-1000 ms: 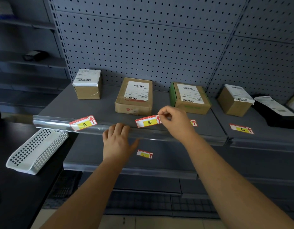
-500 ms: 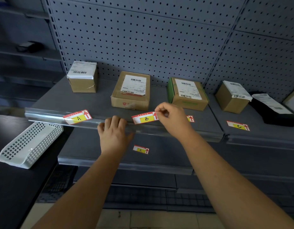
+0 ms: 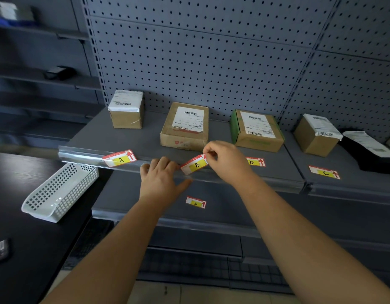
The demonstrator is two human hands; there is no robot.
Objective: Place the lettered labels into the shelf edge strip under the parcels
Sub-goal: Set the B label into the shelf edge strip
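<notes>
The right hand (image 3: 227, 163) is pinching label B (image 3: 195, 165) by its arrowed end, holding it tilted against the shelf edge strip (image 3: 80, 154) at the middle of the shelf's front edge. The left hand (image 3: 161, 183) is hooking its fingers over the strip's lip, thumb spread below. By my reckoning only label A (image 3: 119, 159), near the left front corner, is sitting in the strip; label D (image 3: 254, 161) and label C (image 3: 324, 172) are lying loose by the front edge, and label E (image 3: 195, 202) on the lower shelf. I am failing to make out whether B's lower edge is entering the channel.
</notes>
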